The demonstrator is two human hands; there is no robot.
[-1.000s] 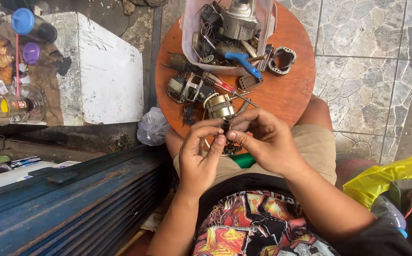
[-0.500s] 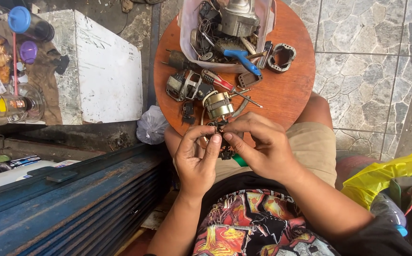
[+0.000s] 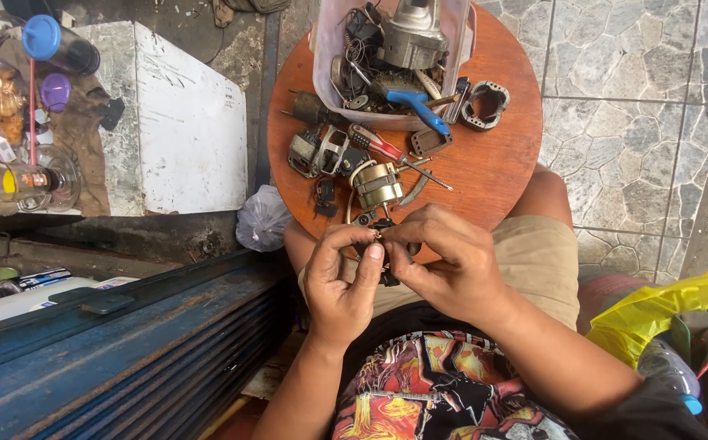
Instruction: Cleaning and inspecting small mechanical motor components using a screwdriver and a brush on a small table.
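Observation:
My left hand (image 3: 341, 281) and my right hand (image 3: 443, 261) meet over my lap, both pinching a small dark metal part (image 3: 386, 275) between thumbs and fingertips. Most of the part is hidden by my fingers. Just beyond my hands, on the round wooden table (image 3: 500, 163), lies a brass-coloured motor coil (image 3: 378, 185). A red-handled screwdriver (image 3: 378, 145) and several dark metal motor pieces (image 3: 319, 151) lie beside it.
A white plastic tub (image 3: 325, 65) at the table's far side holds a grey motor housing (image 3: 411, 37), a blue-handled tool (image 3: 415, 106) and loose parts. A white box (image 3: 187, 122) stands left, a blue metal shutter (image 3: 109, 358) lower left, a yellow bag (image 3: 655, 314) right.
My hands have stayed together on the small part, the fingers shifting slightly as they work it. The view has tipped a little toward the table.

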